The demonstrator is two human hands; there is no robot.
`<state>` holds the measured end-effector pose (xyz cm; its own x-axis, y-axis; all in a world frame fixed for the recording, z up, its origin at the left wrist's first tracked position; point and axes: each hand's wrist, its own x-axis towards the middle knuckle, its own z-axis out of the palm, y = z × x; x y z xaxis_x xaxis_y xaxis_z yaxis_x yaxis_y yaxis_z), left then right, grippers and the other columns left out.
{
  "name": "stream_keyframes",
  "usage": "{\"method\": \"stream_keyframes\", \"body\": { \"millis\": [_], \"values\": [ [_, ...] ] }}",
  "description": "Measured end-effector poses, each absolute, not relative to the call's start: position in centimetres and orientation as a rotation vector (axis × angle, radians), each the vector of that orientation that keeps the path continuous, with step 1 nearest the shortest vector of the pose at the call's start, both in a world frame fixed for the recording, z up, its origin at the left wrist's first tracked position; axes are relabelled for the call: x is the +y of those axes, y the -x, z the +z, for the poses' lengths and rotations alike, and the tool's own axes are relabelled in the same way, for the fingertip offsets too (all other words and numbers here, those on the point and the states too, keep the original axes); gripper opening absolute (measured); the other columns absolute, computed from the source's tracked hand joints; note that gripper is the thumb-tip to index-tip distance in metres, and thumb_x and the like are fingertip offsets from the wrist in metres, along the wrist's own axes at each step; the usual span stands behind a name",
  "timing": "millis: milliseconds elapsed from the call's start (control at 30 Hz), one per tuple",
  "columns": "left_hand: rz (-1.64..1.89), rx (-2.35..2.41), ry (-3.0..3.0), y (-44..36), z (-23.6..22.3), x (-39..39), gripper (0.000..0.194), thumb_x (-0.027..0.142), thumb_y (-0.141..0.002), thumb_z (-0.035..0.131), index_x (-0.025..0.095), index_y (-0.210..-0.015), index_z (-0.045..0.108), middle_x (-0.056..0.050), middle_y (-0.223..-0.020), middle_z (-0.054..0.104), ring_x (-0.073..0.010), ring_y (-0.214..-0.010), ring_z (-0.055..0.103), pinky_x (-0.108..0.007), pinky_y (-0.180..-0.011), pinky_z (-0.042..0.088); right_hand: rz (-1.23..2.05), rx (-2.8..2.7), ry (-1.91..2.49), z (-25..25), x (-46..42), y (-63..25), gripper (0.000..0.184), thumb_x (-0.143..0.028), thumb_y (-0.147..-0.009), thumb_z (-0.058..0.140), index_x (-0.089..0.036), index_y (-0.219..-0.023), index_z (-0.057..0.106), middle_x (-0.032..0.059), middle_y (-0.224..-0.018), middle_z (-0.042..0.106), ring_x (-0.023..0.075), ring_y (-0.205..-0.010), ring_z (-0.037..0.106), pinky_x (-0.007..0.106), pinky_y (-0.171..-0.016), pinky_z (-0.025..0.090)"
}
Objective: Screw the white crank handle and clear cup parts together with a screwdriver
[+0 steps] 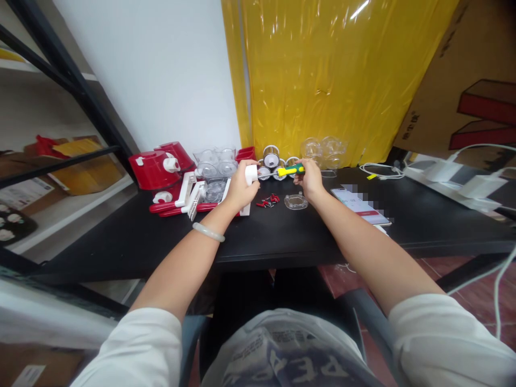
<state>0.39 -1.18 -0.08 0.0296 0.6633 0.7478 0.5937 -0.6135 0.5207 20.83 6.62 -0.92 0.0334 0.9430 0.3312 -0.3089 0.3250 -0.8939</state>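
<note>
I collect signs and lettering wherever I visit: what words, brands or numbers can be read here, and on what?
"PEA", large, on the shirt.
"®" on the big box, beside characters too blurred to read surely.
Phone: unreadable.
Shelf label and lower label: unreadable.

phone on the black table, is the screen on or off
On: the phone shows a lit, pale display with a red bar near one end, though part of it is pixelated.

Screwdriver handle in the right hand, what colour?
Screwdriver handle: green, with yellow toward the shaft. Head view shows it.
</note>
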Motion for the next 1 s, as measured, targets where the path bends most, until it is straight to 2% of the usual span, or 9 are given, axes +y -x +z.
{"method": "stream_keyframes", "body": {
  "millis": [133, 233, 400, 567, 667, 800, 900, 1000],
  "values": [
    [1.667, 1.344, -2.205, -0.37, 0.02, -1.26, 0.053, 0.002, -0.072, 0.056, 0.022, -0.121, 0.053, -0.004, -0.106, 0.071, -0.019, -0.092, 0.07, -0.035, -0.086, 0.058, 1.022, -1.085, 0.77, -0.94, 6.33, -20.71, 0.04, -0.062, -0.082, 0.062, -0.024, -0.079, 0.05, -0.0082, -0.054, 0.04, 0.0077, -0.039, 0.036, 0.023, -0.04, 0.029],
    [1.671, 1.345, -2.192, -0.3, -0.03, -1.15, 0.053, 0.002, -0.072, 0.056, 0.022, -0.121, 0.053, -0.003, -0.104, 0.071, -0.0196, -0.091, 0.07, -0.036, -0.085, 0.058, 1.035, -1.105, 0.768, -0.84, 6.01, -20.72, 0.044, -0.068, -0.083, 0.056, -0.024, -0.08, 0.051, -0.0073, -0.054, 0.04, 0.0094, -0.04, 0.039, 0.024, -0.042, 0.033],
    [1.659, 1.35, -2.191, -0.17, -0.24, -0.88, 0.054, 0.001, -0.071, 0.056, 0.023, -0.121, 0.053, -0.003, -0.103, 0.071, -0.02, -0.091, 0.07, -0.037, -0.086, 0.059, 1.113, -1.074, 0.759, -0.6, 5.88, -20.88, 0.034, -0.056, -0.088, 0.045, -0.024, -0.085, 0.055, -0.0038, -0.061, 0.052, 0.0126, -0.047, 0.05, 0.025, -0.047, 0.042],
    [1.648, 1.372, -2.195, -0.1, -0.37, -0.85, 0.054, 0.002, -0.071, 0.057, 0.023, -0.121, 0.054, -0.003, -0.102, 0.071, -0.02, -0.09, 0.069, -0.038, -0.085, 0.058, 1.111, -1.055, 0.78, -0.29, 5.69, -20.77, 0.027, -0.05, -0.086, 0.05, -0.024, -0.083, 0.056, -0.0051, -0.057, 0.05, 0.012, -0.045, 0.049, 0.024, -0.044, 0.04],
    [1.654, 1.372, -2.192, -0.08, -0.33, -0.87, 0.054, 0.002, -0.071, 0.057, 0.023, -0.121, 0.054, -0.003, -0.103, 0.071, -0.0197, -0.089, 0.069, -0.038, -0.084, 0.058, 1.084, -1.051, 0.777, -0.28, 5.62, -20.65, 0.028, -0.052, -0.086, 0.056, -0.024, -0.081, 0.053, -0.0071, -0.054, 0.045, 0.0102, -0.042, 0.044, 0.023, -0.042, 0.036],
    [1.661, 1.353, -2.188, -0.07, -0.27, -0.8, 0.055, 0.002, -0.072, 0.056, 0.023, -0.122, 0.053, -0.003, -0.102, 0.071, -0.0193, -0.089, 0.069, -0.036, -0.083, 0.058, 1.017, -1.087, 0.749, -0.49, 5.69, -20.65, 0.044, -0.066, -0.081, 0.063, -0.024, -0.078, 0.051, -0.0083, -0.054, 0.041, 0.0074, -0.039, 0.038, 0.023, -0.041, 0.033],
    [1.666, 1.357, -2.176, -0.1, -0.22, -0.81, 0.055, 0.001, -0.071, 0.056, 0.023, -0.121, 0.053, -0.003, -0.102, 0.071, -0.0194, -0.088, 0.069, -0.036, -0.083, 0.058, 1.025, -1.104, 0.749, -0.56, 5.66, -20.75, 0.048, -0.071, -0.082, 0.057, -0.023, -0.079, 0.053, -0.0064, -0.056, 0.044, 0.0095, -0.043, 0.044, 0.024, -0.044, 0.038],
    [1.668, 1.37, -2.174, -0.11, -0.21, -0.87, 0.054, 0.002, -0.071, 0.056, 0.023, -0.12, 0.054, -0.003, -0.102, 0.071, -0.0195, -0.089, 0.07, -0.036, -0.083, 0.058, 1.085, -1.076, 0.747, -0.48, 5.63, -20.88, 0.041, -0.062, -0.089, 0.045, -0.023, -0.083, 0.057, -0.0029, -0.063, 0.053, 0.0119, -0.048, 0.051, 0.026, -0.048, 0.043]
  ]
}}
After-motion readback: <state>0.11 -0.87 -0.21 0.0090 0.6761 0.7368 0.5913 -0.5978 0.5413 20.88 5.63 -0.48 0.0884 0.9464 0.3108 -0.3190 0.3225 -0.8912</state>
